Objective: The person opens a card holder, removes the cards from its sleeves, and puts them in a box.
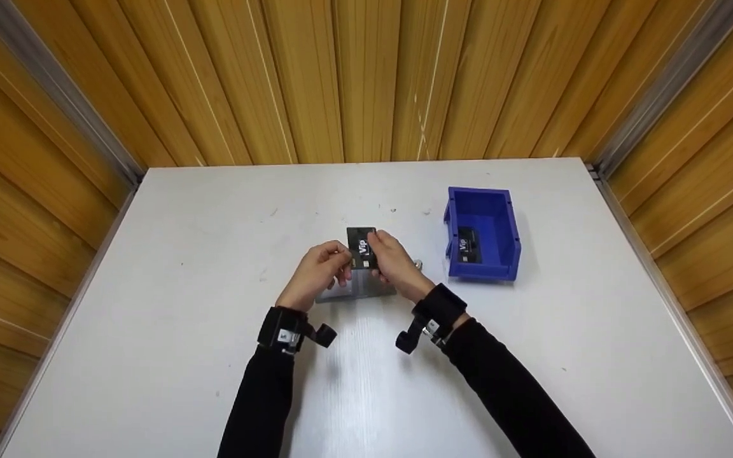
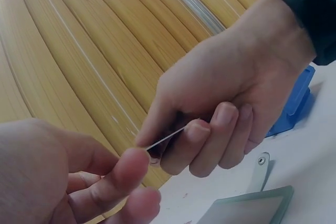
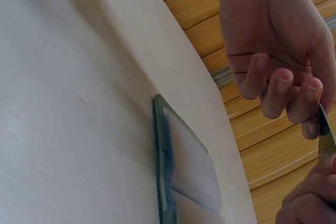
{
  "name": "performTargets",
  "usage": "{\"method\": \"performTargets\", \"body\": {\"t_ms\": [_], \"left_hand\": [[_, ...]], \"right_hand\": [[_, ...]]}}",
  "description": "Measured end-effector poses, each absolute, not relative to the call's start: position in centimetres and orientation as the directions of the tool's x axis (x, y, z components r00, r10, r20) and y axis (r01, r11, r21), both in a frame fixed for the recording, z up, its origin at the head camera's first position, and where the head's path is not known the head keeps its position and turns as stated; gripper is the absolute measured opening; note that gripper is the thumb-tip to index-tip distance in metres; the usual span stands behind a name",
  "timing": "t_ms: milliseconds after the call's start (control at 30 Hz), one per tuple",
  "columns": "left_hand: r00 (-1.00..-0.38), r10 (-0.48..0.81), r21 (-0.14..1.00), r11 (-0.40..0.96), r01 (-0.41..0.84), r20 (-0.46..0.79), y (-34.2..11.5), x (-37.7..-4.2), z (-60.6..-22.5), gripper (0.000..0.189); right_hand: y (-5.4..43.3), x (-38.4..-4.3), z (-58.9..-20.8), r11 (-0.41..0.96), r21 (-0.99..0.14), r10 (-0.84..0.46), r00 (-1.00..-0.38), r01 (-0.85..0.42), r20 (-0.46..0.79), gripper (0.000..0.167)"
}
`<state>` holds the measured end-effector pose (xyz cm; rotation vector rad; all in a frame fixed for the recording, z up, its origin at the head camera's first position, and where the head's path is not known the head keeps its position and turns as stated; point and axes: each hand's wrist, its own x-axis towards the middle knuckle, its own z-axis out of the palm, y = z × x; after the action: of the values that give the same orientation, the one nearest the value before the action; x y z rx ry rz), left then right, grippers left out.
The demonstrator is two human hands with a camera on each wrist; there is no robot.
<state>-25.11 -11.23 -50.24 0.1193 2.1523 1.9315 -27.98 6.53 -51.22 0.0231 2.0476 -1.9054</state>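
Note:
A black card (image 1: 358,236) with "Vip" printed on it is held above the table between both hands. My right hand (image 1: 398,262) grips its right side, thumb on the face and fingers behind. At the lower left edge, my left hand (image 1: 317,270) pinches the card with thumb and index fingertips. Beneath the hands lies an open card holder (image 1: 341,294) with clear sleeves, partly hidden in the head view. Its greenish border (image 2: 286,203) and a snap strap (image 2: 259,171) show in the left wrist view.
To the right stands a blue bin (image 1: 514,254), with another black Vip card (image 1: 470,247) inside. The white table (image 1: 150,305) is bordered by wood-patterned walls (image 1: 366,83) at the back and sides. Small specks dot the tabletop.

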Motion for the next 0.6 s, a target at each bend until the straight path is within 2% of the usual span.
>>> {"method": "performTargets", "body": {"t_ms": [300,433,600], "left_hand": [[-0.971,0.210,0.980,0.183,-0.078,-0.117,-11.1,-25.2,-50.9,0.013],[-0.990,0.138,0.931,0.364,0.030,-0.022,-11.5,-25.3,-51.7,0.010],[-0.993,0.091,0.768,0.629,0.117,0.077,-12.4,-25.2,-53.2,0.027]], "right_hand": [[6.4,-28.0,-51.8,0.119,-0.981,-0.174,-0.970,0.153,-0.172,0.025],[7.1,-28.2,-51.5,0.155,-0.980,-0.162,-0.975,0.126,-0.151,0.026],[8.4,-28.8,-50.9,0.154,-0.978,-0.146,-0.976,0.137,-0.160,0.026]]}}
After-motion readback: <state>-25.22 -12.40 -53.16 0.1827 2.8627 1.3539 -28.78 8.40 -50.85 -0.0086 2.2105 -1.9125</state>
